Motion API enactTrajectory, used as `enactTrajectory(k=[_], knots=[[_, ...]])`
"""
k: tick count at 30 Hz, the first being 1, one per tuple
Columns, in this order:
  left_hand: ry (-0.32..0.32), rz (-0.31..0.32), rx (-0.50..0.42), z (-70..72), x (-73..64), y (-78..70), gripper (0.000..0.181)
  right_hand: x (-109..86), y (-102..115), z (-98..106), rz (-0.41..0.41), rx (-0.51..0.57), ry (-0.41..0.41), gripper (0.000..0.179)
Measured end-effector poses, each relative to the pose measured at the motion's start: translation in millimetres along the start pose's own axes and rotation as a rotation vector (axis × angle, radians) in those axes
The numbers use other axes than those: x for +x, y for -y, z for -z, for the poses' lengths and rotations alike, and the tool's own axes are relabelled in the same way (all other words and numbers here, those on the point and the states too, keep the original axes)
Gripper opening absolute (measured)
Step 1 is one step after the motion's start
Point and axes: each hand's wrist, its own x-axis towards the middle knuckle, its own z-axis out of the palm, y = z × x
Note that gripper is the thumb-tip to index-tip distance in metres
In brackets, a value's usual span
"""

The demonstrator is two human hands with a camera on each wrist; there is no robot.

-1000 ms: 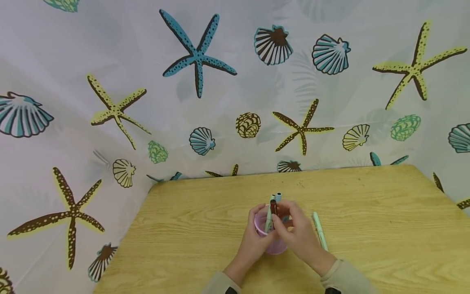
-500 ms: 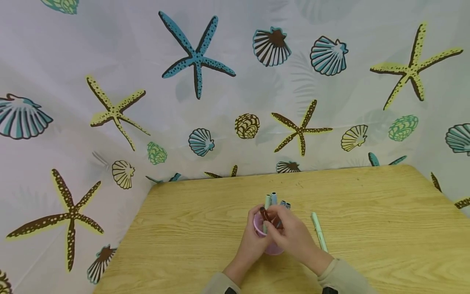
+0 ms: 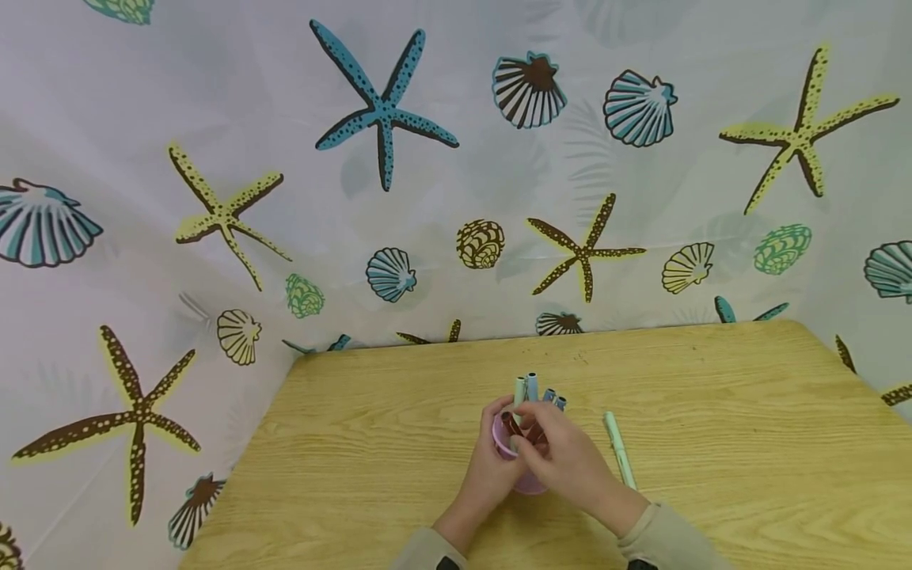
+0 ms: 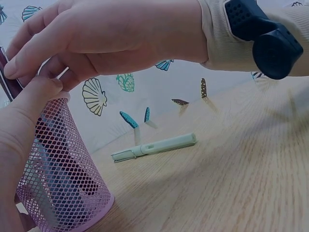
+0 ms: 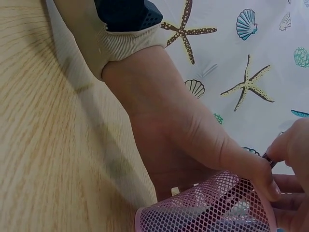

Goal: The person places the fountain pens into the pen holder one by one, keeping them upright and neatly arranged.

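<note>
My left hand (image 3: 484,463) grips a pink mesh pen holder (image 4: 72,179) around its side, thumb near the rim. Over the mouth, my right hand (image 3: 573,459) pinches a dark red pen (image 3: 508,419), which leans toward the left side of the rim. Its lower part is hidden by the fingers and the holder. A pale green pen (image 3: 519,389) and several blue pens (image 3: 533,385) stick up behind the right hand's fingers. In the left wrist view, pen barrels show through the mesh.
Another pale green pen (image 4: 154,147) lies on the wooden table (image 3: 370,443), right of the hands. A white curtain (image 3: 442,174) printed with starfish and shells hangs behind and beside the table.
The right hand has tilted the dark red pen leftward and lowered it into the holder. More pens now show behind the fingers. The left hand keeps its grip.
</note>
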Motion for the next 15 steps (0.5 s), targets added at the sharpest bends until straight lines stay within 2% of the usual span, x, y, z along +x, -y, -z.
enactTrajectory(k=[7, 15], knots=[[0.017, 0.011, -0.016, 0.8, 0.0, 0.4, 0.071, -3.9, -2.9, 0.1, 0.015, 0.052, -0.044, 0.034], [0.000, 0.047, -0.029, 0.5, -0.1, 2.5, 0.074, -4.3, -4.8, 8.8, 0.079, 0.104, -0.202, 0.036]])
